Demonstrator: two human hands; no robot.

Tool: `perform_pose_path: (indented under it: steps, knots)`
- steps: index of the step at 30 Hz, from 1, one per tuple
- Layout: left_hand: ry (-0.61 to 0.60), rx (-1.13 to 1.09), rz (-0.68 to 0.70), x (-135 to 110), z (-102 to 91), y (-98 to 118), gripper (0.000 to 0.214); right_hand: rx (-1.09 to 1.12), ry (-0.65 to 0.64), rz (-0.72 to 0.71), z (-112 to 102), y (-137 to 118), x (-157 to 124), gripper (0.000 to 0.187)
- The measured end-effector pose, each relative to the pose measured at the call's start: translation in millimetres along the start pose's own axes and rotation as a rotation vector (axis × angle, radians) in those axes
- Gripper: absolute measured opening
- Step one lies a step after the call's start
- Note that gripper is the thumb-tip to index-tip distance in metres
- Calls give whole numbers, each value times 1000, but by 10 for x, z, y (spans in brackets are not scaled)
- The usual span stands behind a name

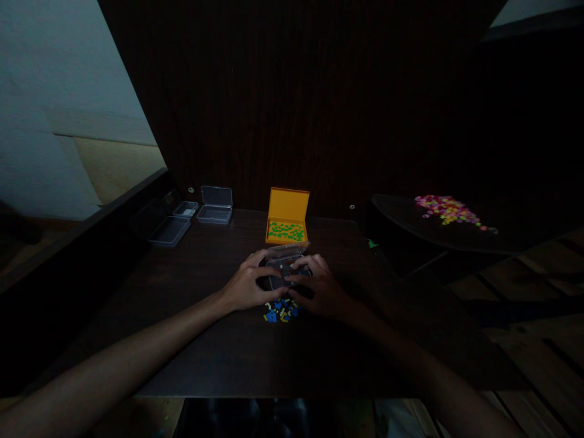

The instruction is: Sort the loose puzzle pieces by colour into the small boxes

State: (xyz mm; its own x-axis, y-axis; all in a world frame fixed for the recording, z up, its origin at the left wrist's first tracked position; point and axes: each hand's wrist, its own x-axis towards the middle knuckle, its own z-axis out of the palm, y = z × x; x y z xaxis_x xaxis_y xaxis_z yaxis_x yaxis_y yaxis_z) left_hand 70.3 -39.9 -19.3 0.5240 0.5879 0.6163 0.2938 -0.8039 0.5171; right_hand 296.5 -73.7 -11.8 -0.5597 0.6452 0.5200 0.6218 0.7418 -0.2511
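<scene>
Between my two hands is a small clear plastic box (275,282), its hinged lid (288,250) raised at the far side. A few tiny pale pieces show inside. My left hand (250,283) grips the box's left side, thumb along the near edge. From the right, my right hand (319,286) is curled round the other side, with fingertips reaching over the inside; whether they pinch a piece is too dark to tell. Just in front of the box lies a loose pile of small blue, yellow and white bricks (279,311) on the dark table (219,353).
Behind the box stands an open yellow case (289,205) with small green pieces inside. Clear open boxes (215,214) (170,232) are at the back left. A dark board rises behind the table. Colourful small pieces (449,210) lie on a dark surface at right.
</scene>
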Motion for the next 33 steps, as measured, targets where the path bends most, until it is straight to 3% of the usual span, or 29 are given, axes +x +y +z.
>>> perform_pose_path:
  steps: [12, 33]
  knots:
    - [-1, -18, -3, 4, 5, -10, 17, -61, -6, -63, 33, 26, -22, 21]
    - [10, -9, -5, -1, 18, -18, 22, -92, 2, -45, 0, 40, -14, 20]
